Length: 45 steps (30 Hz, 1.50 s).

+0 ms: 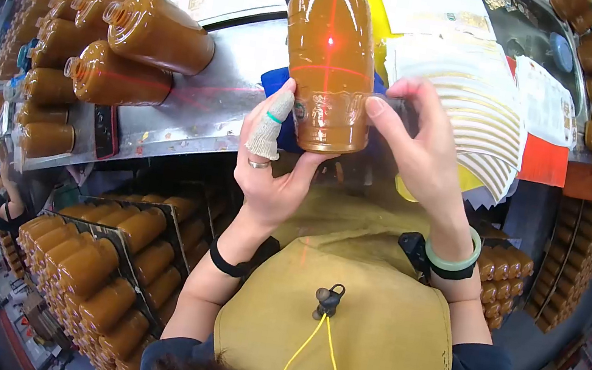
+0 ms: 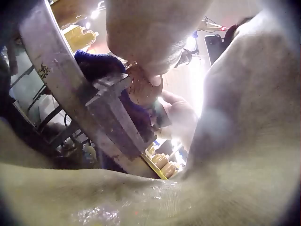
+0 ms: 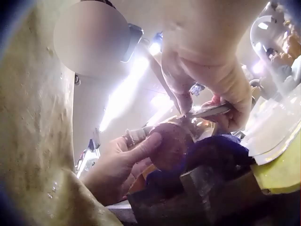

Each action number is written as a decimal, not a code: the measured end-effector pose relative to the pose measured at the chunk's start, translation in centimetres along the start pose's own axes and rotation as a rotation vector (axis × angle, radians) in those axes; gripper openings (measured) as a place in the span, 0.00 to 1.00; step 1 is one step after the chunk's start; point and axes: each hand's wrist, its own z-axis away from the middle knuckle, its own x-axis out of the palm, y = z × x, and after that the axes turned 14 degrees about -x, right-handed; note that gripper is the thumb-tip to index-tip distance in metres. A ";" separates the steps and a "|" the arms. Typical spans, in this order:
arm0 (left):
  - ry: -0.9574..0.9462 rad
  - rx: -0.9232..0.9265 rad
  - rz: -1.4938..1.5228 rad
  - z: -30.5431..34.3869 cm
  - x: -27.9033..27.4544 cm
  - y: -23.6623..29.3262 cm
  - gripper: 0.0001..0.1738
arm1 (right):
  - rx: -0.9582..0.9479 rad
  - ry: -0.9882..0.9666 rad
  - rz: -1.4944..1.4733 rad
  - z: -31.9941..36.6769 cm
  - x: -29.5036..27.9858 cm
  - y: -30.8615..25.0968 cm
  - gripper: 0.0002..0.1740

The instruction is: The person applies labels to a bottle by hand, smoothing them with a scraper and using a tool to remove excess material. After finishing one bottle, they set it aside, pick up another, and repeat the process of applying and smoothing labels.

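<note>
A glossy amber bottle (image 1: 331,52) lies on a blue padded rest (image 1: 275,81), its neck pointing away from me. A red laser cross falls on its side. My left hand (image 1: 266,180) grips the base end, thumb at the bottom and fingers along the left side; a knitted cot covers one finger. At the bottle's right side, my right hand (image 1: 428,143) pinches a thin, see-through label (image 3: 214,111) between thumb and fingers. The label overlaps the bottle's lower half in the head view. In the right wrist view the bottle's round base (image 3: 171,146) shows beside the left thumb.
Label sheets (image 1: 455,94) lie fanned out on the right. More amber bottles (image 1: 158,30) stand on the metal bench (image 1: 227,60) at left, near a dark phone-like device (image 1: 105,132). Stacked bottles (image 1: 89,261) fill racks below. Another person (image 1: 3,195) is at far left.
</note>
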 end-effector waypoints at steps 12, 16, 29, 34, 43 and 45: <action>-0.330 -0.321 0.565 -3.9 -0.4 1.9 0.40 | -0.090 -0.013 -0.043 0.0 0.1 -4.1 0.16; -0.335 -0.341 0.519 -4.0 0.1 2.2 0.44 | -0.061 0.032 0.072 -0.1 -0.4 -2.4 0.17; -0.265 -0.332 0.455 -3.9 0.9 2.9 0.40 | -0.057 0.045 0.142 -0.2 -0.3 -1.2 0.20; -0.243 -0.323 0.454 -3.9 1.2 2.9 0.41 | -0.070 0.043 0.142 -0.3 -0.2 -0.9 0.21; -0.198 -0.063 -0.182 -2.7 -0.1 2.5 0.78 | -0.031 0.040 0.184 -0.6 -0.9 1.9 0.20; -0.180 -0.105 -0.138 -3.1 -0.1 2.2 0.75 | 0.101 0.140 0.027 -0.7 -1.3 2.4 0.16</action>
